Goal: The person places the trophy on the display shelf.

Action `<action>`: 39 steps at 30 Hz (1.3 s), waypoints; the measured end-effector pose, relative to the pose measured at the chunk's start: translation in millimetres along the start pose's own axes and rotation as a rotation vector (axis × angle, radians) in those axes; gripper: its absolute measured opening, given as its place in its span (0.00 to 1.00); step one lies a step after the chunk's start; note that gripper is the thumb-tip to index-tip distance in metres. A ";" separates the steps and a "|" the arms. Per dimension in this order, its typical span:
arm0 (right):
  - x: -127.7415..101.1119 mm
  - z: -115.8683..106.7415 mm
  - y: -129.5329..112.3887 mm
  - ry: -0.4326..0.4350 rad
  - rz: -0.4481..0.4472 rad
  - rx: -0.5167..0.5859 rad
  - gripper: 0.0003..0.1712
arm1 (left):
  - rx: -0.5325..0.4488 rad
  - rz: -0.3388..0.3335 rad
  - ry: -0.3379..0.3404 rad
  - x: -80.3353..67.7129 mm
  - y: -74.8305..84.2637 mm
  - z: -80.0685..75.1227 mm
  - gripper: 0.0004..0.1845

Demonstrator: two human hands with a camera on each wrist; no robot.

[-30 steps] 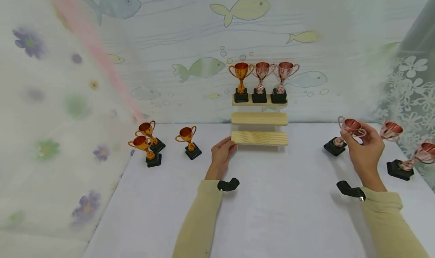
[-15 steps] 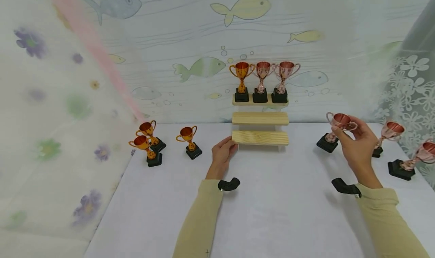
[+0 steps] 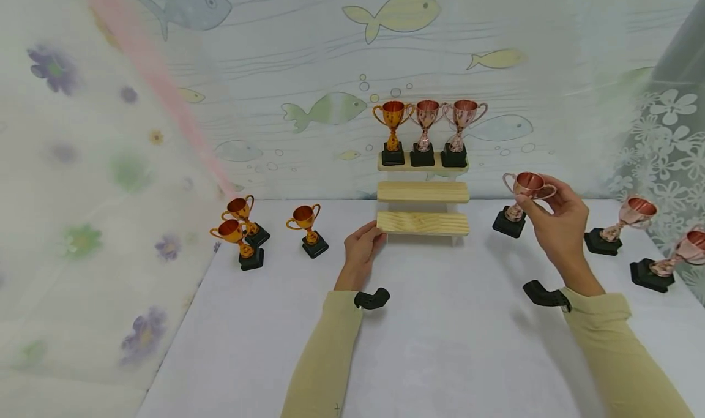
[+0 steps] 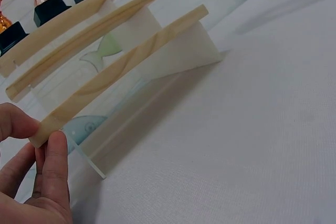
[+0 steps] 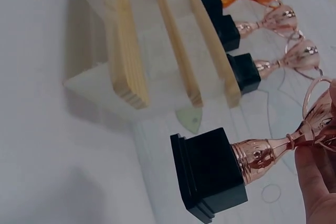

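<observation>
The left hand (image 3: 360,253) pinches the left end of the lowest step of the wooden stand (image 3: 422,223), thumb and fingers (image 4: 55,166) closed on the board's edge. At three o'clock from the stand, the right hand (image 3: 556,225) grips a rose-coloured trophy (image 3: 518,201) by its cup, tilted, its black base clear of the white table (image 3: 440,332). Farther back, at twelve o'clock, three trophies (image 3: 424,131) stand on the top step.

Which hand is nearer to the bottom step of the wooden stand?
Left. The left hand grips the left end of the bottom step. The right hand is off to the right of it, holding a pink trophy.
</observation>
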State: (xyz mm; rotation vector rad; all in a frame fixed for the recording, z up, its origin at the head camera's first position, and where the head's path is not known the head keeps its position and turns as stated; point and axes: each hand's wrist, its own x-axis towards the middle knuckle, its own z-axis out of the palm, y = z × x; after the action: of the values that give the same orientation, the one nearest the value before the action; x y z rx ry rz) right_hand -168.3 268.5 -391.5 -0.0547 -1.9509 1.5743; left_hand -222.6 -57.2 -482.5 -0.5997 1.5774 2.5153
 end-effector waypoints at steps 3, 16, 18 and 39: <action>1.8 6.6 -2.9 -0.026 0.004 0.006 0.28 | -0.003 -0.003 0.003 0.1 -0.2 -0.2 0.18; 5.2 40.4 -19.7 -0.140 -0.055 0.040 0.28 | -0.007 -0.014 -0.001 -0.7 -1.0 0.0 0.18; 6.0 45.6 -21.6 -0.150 -0.057 0.063 0.28 | -0.009 -0.017 0.001 -0.9 -0.8 0.1 0.18; 20.3 100.1 -33.2 -0.280 -0.098 0.153 0.28 | -0.012 -0.023 0.003 -0.8 0.2 -0.9 0.18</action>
State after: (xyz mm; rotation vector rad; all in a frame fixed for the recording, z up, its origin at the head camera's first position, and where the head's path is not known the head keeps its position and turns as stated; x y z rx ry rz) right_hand -221.9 180.1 -362.3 0.3366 -1.9978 1.7342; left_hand -221.7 -58.1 -482.5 -0.6192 1.5479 2.5106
